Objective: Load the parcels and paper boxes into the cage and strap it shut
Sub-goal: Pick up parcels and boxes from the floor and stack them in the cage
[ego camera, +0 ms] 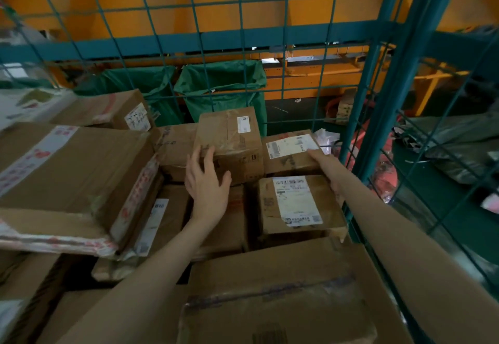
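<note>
The left hand (206,179), fingers spread, touches the small stiff box (229,141) at twelve o'clock in the cage (189,42), while the right hand (328,167) lies on the labelled box (289,154) at three o'clock, grip unclear; probably light, best lifted by opposite sides.

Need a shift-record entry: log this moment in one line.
phase: loading; left hand: open, at small box; right hand: on rear labelled box; cage: part-filled

The right hand (325,164) is blurred, so its grip cannot be made out. Print on the label (295,200) is too small to read. The nearest box (283,289) runs off the bottom edge.
</note>
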